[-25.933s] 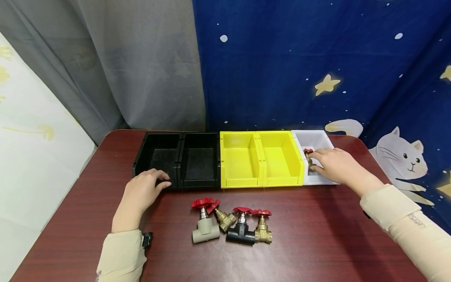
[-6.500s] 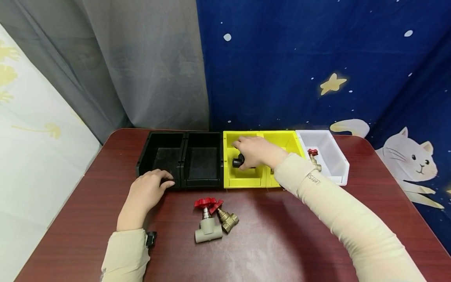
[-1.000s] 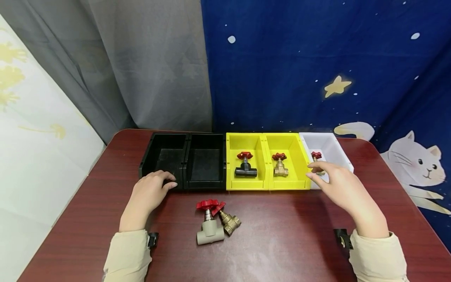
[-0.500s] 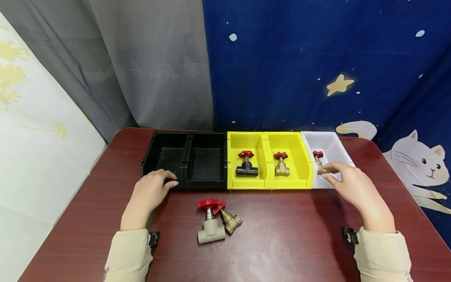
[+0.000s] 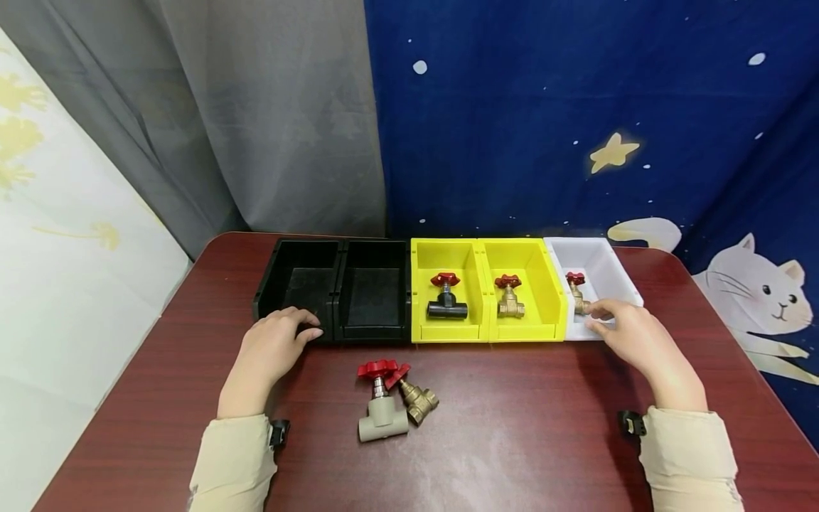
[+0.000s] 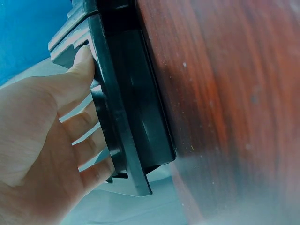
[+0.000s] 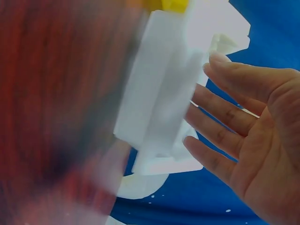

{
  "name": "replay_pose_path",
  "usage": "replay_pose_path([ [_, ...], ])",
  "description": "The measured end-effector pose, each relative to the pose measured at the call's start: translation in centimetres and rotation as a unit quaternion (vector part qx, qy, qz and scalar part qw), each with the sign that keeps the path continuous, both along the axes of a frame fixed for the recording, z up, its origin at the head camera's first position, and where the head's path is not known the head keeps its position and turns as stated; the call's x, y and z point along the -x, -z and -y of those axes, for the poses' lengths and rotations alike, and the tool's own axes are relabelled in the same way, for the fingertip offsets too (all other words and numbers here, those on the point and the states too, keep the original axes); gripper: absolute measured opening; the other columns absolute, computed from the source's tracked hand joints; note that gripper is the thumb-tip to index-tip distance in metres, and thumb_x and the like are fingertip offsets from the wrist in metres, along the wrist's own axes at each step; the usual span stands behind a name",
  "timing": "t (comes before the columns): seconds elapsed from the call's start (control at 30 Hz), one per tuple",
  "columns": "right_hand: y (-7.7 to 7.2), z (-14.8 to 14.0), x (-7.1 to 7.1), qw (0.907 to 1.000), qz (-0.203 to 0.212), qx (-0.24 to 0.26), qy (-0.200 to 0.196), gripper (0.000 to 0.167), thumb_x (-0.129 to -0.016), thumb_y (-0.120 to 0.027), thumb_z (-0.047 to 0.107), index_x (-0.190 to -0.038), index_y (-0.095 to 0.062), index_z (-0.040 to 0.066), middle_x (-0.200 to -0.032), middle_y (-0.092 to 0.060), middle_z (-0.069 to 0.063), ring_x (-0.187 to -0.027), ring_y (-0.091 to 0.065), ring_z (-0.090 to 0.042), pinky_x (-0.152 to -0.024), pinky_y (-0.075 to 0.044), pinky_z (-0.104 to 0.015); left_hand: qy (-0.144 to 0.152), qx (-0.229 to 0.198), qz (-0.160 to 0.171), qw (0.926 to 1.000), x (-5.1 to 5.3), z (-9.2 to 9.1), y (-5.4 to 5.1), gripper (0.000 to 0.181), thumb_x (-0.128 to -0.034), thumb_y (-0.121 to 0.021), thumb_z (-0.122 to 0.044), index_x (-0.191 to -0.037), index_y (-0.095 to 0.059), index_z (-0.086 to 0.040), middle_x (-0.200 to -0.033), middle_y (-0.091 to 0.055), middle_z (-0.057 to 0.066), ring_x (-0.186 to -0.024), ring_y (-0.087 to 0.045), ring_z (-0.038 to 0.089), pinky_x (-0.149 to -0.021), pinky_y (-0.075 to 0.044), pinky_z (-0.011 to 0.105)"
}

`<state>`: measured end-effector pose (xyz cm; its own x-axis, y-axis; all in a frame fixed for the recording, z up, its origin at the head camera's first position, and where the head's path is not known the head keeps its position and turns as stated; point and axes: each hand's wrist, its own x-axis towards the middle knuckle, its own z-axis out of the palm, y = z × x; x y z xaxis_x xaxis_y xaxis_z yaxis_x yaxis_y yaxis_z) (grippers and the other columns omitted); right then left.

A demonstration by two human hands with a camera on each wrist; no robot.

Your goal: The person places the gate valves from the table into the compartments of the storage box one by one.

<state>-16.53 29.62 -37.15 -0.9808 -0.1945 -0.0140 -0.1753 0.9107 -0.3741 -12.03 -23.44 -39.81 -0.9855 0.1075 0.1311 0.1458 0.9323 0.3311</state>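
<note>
Lightly rests left hand (image 5: 271, 346) at near rim of black bin (image 5: 302, 286), with fingers loosely bent; holds right hand (image 5: 640, 338) at white bin (image 5: 604, 267), with thumb and fingers apart; finds brass valve (image 5: 579, 301) inside, just left of those fingertips, perhaps touching; probably feels heavy, rigid, slick; best taken by its body, below red handwheel (image 5: 574, 278).

A reddish-brown, wood-grained desk (image 5: 512, 419) with rounded far corners stands before a plain grey fabric curtain (image 5: 288, 121). Beside that hangs a dark blue curtain (image 5: 499, 121) printed with white dots, a yellow star (image 5: 614, 153) and a white cat (image 5: 761, 288). Along the left edge, a white sheet (image 5: 83, 306) bears pale yellow plant-like shapes.
</note>
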Motion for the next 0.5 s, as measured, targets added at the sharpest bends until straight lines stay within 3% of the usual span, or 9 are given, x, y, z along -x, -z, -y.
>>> replay_pose_path([
  [0.5,1.04,-0.17,0.12,0.9998,-0.017,-0.002,-0.009,0.02,-0.089,-0.074,0.015,-0.104,-0.072,0.001,-0.105,-0.068,-0.024,-0.093,-0.06,-0.041,-0.086,-0.046,-0.062,0.009,0.002,-0.012,0.9999,-0.13,-0.17,-0.31,0.016,-0.0934,-0.071,-0.021,-0.104,-0.073,-0.009,-0.104,-0.068,0.01,-0.103,-0.059,0.035,-0.09,-0.047,0.056],
])
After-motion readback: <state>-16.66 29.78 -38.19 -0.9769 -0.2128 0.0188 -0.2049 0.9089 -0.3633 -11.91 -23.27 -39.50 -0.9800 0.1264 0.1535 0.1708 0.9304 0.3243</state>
